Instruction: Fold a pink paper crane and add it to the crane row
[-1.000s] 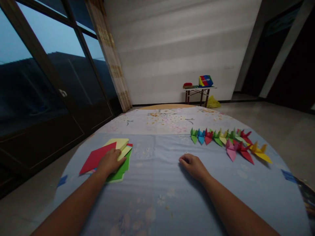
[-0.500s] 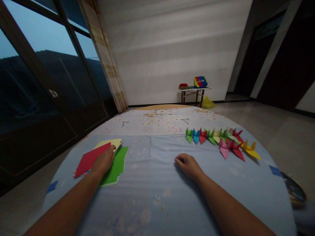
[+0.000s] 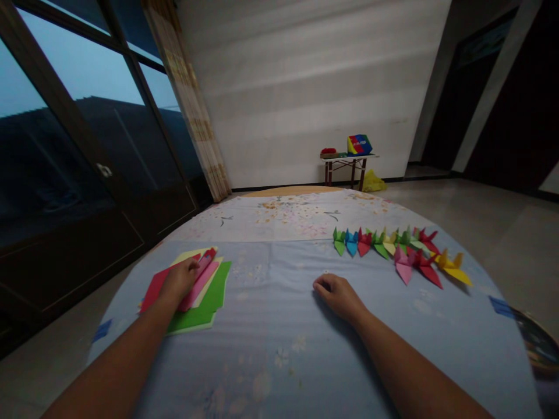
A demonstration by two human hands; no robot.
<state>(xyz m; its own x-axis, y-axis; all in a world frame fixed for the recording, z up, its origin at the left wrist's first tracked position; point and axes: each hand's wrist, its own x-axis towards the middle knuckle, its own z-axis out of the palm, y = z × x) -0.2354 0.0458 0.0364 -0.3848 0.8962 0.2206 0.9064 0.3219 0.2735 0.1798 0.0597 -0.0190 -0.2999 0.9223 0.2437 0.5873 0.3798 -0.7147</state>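
Observation:
My left hand [image 3: 178,280] lies on a loose stack of coloured paper sheets [image 3: 209,291] at the left of the cloth-covered table [image 3: 279,337]. Its fingers press down on the red and pink sheets, fanned out over green and pale yellow ones. My right hand [image 3: 337,294] rests on the cloth near the middle, fingers curled in a loose fist with nothing visible in them. A row of folded paper cranes [image 3: 393,247] in green, blue, red, pink and yellow lies at the right, beyond my right hand.
The round table wears a light blue floral cloth. Blue tape marks [image 3: 102,329] sit near its left and right edges. A small table [image 3: 347,163] with a colourful box stands by the far wall, with a yellow bag beside it. Dark glass doors stand at the left.
My left hand has slid over the sheets and spread them, so pink and red sheets now show fanned under its fingers. My right hand has stayed still.

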